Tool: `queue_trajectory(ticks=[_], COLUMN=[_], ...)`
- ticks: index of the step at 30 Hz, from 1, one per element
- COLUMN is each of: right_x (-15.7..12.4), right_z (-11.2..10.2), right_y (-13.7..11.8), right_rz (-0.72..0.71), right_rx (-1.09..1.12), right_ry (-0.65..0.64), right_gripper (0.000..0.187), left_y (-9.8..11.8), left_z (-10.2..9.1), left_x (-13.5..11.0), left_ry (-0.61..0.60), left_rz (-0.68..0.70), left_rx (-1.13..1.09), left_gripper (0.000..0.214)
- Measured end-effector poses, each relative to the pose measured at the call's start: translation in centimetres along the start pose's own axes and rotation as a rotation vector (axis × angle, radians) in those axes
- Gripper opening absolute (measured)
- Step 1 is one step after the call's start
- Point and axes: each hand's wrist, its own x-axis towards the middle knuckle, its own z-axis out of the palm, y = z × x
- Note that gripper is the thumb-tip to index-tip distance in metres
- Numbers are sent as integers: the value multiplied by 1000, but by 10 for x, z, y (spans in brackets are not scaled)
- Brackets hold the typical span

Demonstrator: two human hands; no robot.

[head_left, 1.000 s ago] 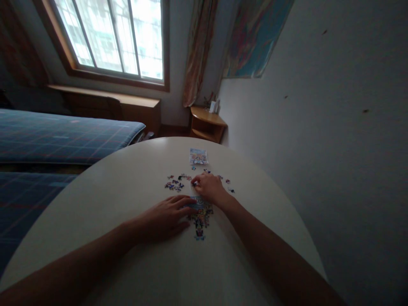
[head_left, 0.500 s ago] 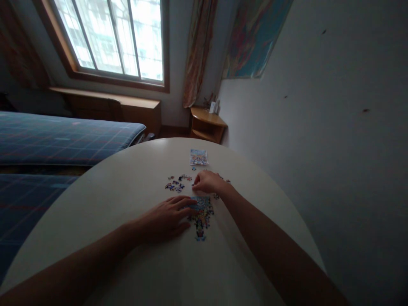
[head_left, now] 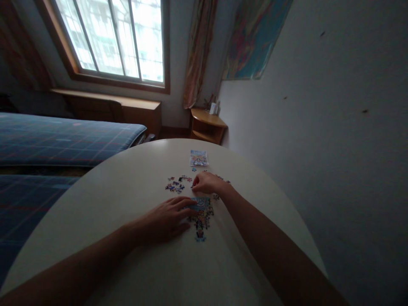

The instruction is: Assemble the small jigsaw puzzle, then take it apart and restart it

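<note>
A partly joined jigsaw puzzle (head_left: pixel 202 212) lies on the white table (head_left: pixel 137 174), blue along its far edge and multicoloured below, narrowing to a strip at the near end. My left hand (head_left: pixel 174 214) rests flat with its fingers apart, the fingertips over the puzzle's left side and covering part of it. Just beyond the puzzle, my right hand (head_left: pixel 205 182) is closed in a pinch on a small jigsaw piece (head_left: pixel 192 186), which its fingers mostly hide. To the left of that hand lie several loose jigsaw pieces (head_left: pixel 174 186); more show behind and beside it.
A small printed picture sheet (head_left: pixel 199 158) lies farther back, with a single piece near its front edge. Past the round table's edge are a blue plaid mattress (head_left: pixel 63 140) on the left and a wooden corner shelf (head_left: pixel 208 119). A wall (head_left: pixel 302 127) runs along the right.
Both hands keep nearly the same place and pose. The right hand's fingers have shifted very slightly; the puzzle and loose pieces look unmoved.
</note>
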Motion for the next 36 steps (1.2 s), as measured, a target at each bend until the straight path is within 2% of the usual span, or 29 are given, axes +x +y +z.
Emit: queue_trajectory(ticks=[5,11,19,25,30,33,36], right_x=[4,5,5,0,-25,-53,-79], right_z=[1,2,5,9,8,9,15], right_y=[1,3,7,12,22,34,49], right_rz=[-48,-83,-182,-242,-295,-322,-265], right_rx=[-13,-12,2,100,207,343,457], right_ry=[-25,9,19,59,107,188,143], right_gripper=[20,31,23,34,14,12,15], left_y=[-1,-3,-3,-3,-1,-1,-1], left_z=[1,2,2,2,0,-1,-2], left_x=[0,0,-1,-1,-1,0,0], left_ry=[11,34,44,34,43,29,-5], left_rz=[4,21,24,22,21,25,9], left_rx=[-2,-21,-24,-21,-22,-25,-19], left_gripper=[41,45,43,40,40,42,42])
